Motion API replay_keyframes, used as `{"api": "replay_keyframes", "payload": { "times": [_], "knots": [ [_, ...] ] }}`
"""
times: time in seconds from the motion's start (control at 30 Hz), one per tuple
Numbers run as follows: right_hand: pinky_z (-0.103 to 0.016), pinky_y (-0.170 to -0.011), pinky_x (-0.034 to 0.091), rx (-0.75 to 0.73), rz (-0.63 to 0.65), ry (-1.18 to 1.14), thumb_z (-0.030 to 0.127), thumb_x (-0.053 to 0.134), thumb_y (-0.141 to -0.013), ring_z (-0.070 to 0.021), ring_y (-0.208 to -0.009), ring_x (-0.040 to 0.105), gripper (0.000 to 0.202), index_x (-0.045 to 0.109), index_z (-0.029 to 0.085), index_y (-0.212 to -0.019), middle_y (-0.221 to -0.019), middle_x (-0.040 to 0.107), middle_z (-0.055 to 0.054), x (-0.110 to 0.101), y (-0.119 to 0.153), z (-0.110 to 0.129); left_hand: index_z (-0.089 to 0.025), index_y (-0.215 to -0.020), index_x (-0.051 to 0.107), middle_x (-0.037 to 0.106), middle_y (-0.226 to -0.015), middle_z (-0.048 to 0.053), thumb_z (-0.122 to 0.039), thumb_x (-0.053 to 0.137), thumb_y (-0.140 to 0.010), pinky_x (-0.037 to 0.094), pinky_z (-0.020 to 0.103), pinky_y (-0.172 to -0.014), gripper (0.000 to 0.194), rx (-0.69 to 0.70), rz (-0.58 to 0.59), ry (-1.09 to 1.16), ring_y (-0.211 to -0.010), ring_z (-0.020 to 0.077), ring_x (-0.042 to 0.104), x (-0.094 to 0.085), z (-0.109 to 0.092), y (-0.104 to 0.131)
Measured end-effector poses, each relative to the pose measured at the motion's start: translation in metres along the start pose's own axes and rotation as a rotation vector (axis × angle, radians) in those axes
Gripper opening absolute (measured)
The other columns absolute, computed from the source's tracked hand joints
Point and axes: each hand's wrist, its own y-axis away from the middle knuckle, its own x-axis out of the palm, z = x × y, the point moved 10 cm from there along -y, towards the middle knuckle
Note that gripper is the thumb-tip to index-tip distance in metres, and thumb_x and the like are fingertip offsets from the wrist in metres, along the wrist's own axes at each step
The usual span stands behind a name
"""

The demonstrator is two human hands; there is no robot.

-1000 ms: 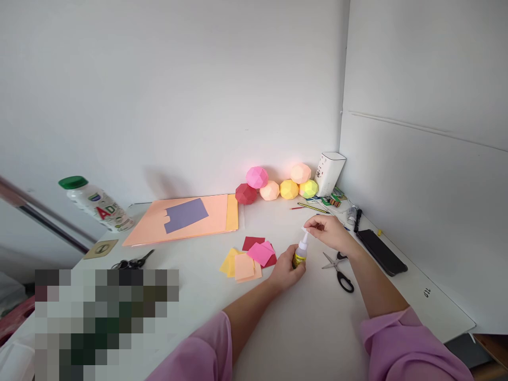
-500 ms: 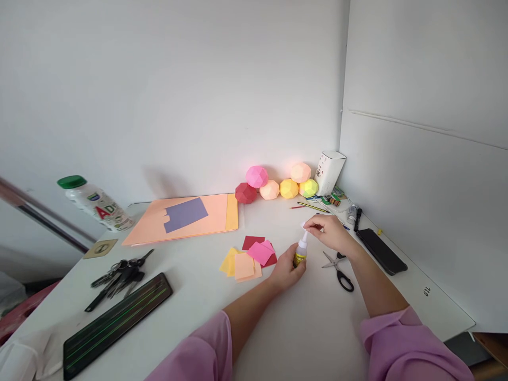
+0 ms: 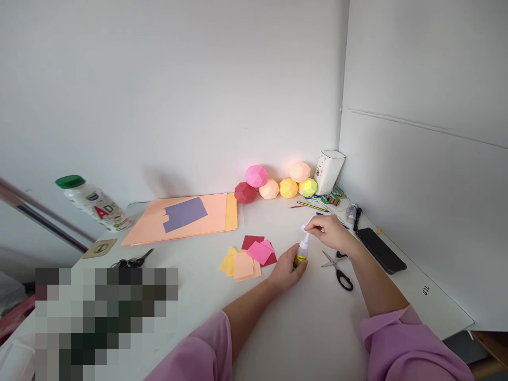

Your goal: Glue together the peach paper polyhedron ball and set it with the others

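My left hand (image 3: 287, 269) is wrapped round a small glue bottle (image 3: 302, 251) with a white nozzle and yellow label, tilted slightly right. The fingertips of my right hand (image 3: 326, 231) pinch a small white cap (image 3: 304, 228) at the nozzle's tip; whether it sits on the nozzle I cannot tell. Just left of the bottle lie overlapping paper pieces: pink (image 3: 260, 252), dark red (image 3: 253, 242), peach (image 3: 243, 265) and yellow (image 3: 227, 262). Scissors (image 3: 344, 280) with black handles rest partly spread below my right forearm.
Faceted paper balls (image 3: 288, 188) stand along the back wall beside a white container (image 3: 330, 172). Large peach sheets (image 3: 143, 225) carry a purple piece (image 3: 186, 214). A green-capped bottle (image 3: 97, 206) and keys (image 3: 137, 261) are at left, above a pixelated patch. A black phone (image 3: 381, 250) lies right.
Both hands stay nearly still round the glue bottle and its cap. A pixelated patch now covers the lower left, hiding the dark striped device and most of the keys.
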Motion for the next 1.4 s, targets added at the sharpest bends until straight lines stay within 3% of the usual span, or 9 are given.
{"api": "replay_keyframes", "payload": {
  "times": [0.63,0.77,0.93,1.0,1.2,1.3,1.4],
  "knots": [
    [-0.027,-0.066,0.050,-0.070,-0.001,0.013,0.008,0.054,-0.078,-0.0165,-0.070,0.066,0.021,0.071,0.018,-0.073,-0.078,0.074,-0.004,0.004,0.001,0.011,-0.018,-0.102,0.053,0.052,-0.078,0.000,-0.032,0.053,-0.085,0.040,0.027,-0.065,0.022,0.036,-0.031,-0.006,-0.071,0.0158,0.046,-0.001,0.003,0.000],
    [-0.027,-0.068,0.051,-0.056,-0.014,-0.022,0.021,0.058,-0.084,-0.0180,-0.076,0.068,0.015,0.072,0.019,-0.083,-0.086,0.075,-0.005,0.004,0.001,0.017,-0.018,-0.112,0.050,0.054,-0.080,0.000,-0.032,0.053,-0.087,0.042,0.027,-0.065,0.029,0.026,-0.094,0.015,-0.070,0.0150,0.048,-0.005,0.011,-0.001],
    [-0.028,-0.067,0.048,0.056,-0.067,-0.036,0.038,0.046,-0.093,-0.0182,-0.073,0.065,0.028,0.068,0.020,-0.093,-0.081,0.071,-0.004,0.001,0.001,0.009,-0.020,-0.120,0.046,0.059,-0.089,0.003,-0.034,0.051,-0.089,0.047,0.029,-0.070,0.035,0.024,-0.186,0.043,-0.076,0.0162,0.054,-0.011,0.017,-0.002],
    [-0.028,-0.065,0.046,0.114,-0.014,-0.006,0.040,0.046,-0.093,-0.0180,-0.071,0.062,0.028,0.065,0.019,-0.091,-0.077,0.068,-0.004,0.006,0.001,0.002,-0.020,-0.121,0.046,0.061,-0.096,0.005,-0.034,0.054,-0.087,0.047,0.032,-0.075,0.038,0.037,-0.217,0.046,-0.082,0.0180,0.056,-0.014,0.015,-0.001],
    [-0.027,-0.063,0.044,0.179,0.377,-0.076,0.046,0.035,-0.096,-0.0166,-0.074,0.059,0.035,0.059,0.021,-0.093,-0.084,0.066,-0.003,0.042,0.009,-0.008,-0.020,-0.128,0.042,0.063,-0.112,0.009,-0.033,0.056,-0.087,0.048,0.036,-0.086,0.045,0.062,-0.311,0.084,-0.097,0.0208,0.060,-0.021,0.013,0.001],
    [-0.026,-0.063,0.046,0.152,0.474,-0.120,0.043,0.049,-0.090,-0.0161,-0.074,0.060,0.025,0.060,0.020,-0.093,-0.087,0.067,-0.002,0.057,0.012,-0.005,-0.020,-0.132,0.039,0.063,-0.119,0.011,-0.032,0.054,-0.088,0.049,0.037,-0.088,0.048,0.040,-0.354,0.107,-0.104,0.0224,0.061,-0.026,0.018,0.001],
    [-0.026,-0.066,0.047,0.141,0.473,-0.145,0.034,0.064,-0.078,-0.0179,-0.081,0.062,0.022,0.061,0.019,-0.093,-0.093,0.068,-0.003,0.071,0.010,-0.005,-0.020,-0.135,0.038,0.063,-0.120,0.012,-0.031,0.054,-0.088,0.051,0.038,-0.085,0.050,0.008,-0.382,0.120,-0.106,0.0242,0.061,-0.029,0.024,0.000]
  ]
}}
